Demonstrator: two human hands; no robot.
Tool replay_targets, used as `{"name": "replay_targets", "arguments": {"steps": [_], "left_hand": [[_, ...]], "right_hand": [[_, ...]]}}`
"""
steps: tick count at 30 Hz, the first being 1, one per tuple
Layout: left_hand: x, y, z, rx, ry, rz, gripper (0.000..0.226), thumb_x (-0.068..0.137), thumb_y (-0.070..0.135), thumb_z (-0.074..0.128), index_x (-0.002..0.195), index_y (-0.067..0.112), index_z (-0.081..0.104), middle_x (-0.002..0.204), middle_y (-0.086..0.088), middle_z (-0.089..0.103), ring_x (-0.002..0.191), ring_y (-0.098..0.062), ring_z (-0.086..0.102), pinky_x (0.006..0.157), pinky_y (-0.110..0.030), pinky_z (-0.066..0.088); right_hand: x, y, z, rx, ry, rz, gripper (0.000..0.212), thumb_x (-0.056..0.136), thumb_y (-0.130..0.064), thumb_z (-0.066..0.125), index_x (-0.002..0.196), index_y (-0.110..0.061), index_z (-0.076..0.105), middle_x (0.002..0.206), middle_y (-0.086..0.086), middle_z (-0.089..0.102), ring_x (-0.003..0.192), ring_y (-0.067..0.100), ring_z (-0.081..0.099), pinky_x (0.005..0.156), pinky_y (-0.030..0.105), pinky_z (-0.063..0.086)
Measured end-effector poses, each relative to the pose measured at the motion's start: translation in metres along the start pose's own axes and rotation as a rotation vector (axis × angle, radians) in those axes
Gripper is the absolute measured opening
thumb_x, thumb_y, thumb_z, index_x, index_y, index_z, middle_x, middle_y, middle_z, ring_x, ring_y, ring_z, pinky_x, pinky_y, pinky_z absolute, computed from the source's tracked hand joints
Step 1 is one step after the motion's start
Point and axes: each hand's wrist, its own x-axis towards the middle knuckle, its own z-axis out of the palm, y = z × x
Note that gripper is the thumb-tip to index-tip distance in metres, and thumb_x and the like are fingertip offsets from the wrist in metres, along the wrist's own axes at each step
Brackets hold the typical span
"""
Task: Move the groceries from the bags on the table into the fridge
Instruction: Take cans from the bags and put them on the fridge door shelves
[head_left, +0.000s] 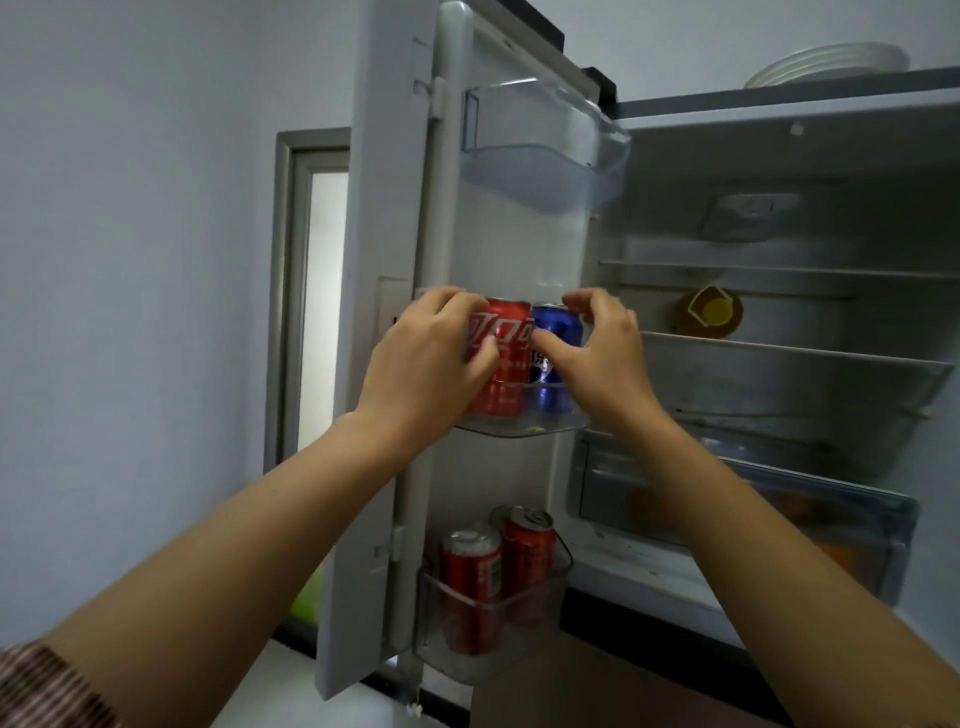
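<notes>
The fridge door (395, 156) stands open in front of me. A red cola can (506, 371) and a blue can (553, 395) stand side by side in the middle door shelf (519, 430). My left hand (431, 364) is wrapped around the red can. My right hand (597, 353) grips the blue can, thumb on its front and fingers over its top. Two more red cans (475, 577) stand in the bottom door shelf (467, 654). The bags and table are out of view.
The top door shelf (540, 161) holds nothing. Inside the fridge a yellow container (711, 312) sits on a glass shelf, above a clear drawer (810, 384) and a crisper (779, 519) with orange items. White plates (831, 65) lie on the fridge top.
</notes>
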Motion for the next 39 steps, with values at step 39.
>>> {"name": "replay_targets", "arguments": {"steps": [39], "left_hand": [[-0.491,-0.484,-0.636,0.810,-0.343,-1.057,0.040,0.091,0.029,0.052,0.129,0.016,0.050,0.134,-0.005,0.044,0.128,-0.023,0.034,0.099,-0.038,0.041]], "right_hand": [[-0.467,-0.576,0.605,0.188,-0.996,-0.548,0.041,0.091,-0.040,0.051,0.127,-0.020,0.050,0.131,-0.001,0.052,0.122,0.020,0.043,0.102,0.042,0.031]]}}
